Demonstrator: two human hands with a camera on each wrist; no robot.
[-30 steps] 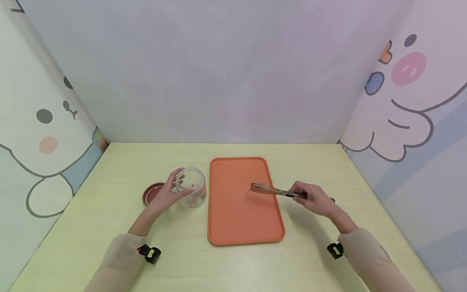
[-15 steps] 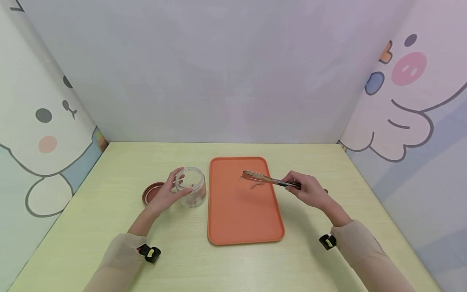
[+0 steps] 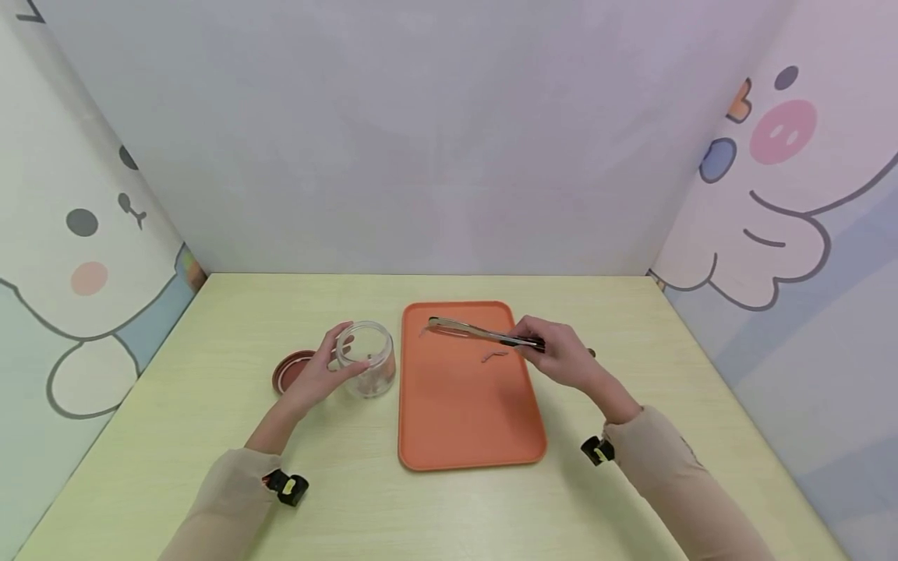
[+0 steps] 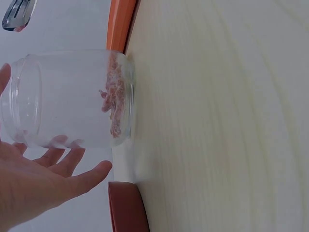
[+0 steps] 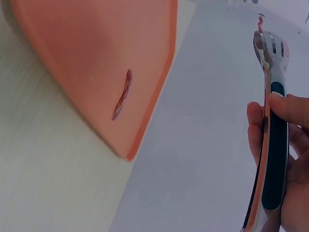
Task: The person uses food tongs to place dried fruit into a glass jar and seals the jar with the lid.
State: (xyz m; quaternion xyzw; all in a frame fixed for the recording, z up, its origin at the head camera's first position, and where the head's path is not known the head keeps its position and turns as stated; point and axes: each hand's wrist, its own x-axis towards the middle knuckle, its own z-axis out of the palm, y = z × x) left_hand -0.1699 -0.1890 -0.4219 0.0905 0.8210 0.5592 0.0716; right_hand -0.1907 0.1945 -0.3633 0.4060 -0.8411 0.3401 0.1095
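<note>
Jar and tongs at an orange tray.
Left hand cups the upright glass jar beside its lid; right hand grips closed tongs pinching a pink strip above the tray; another strip lies there. No legible writing.

Staged recording booth: cartoon-animal panels enclose table.

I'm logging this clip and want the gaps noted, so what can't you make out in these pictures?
- Whether the tongs pinch anything: too small in the head view; the right wrist view shows only a pink scrap at the tip.
- What the pink pieces in the jar are: blurred by glass in the left wrist view.
- The lid: half hidden by the left hand.
- The right hand: cut off by the right wrist view's edge.
</note>
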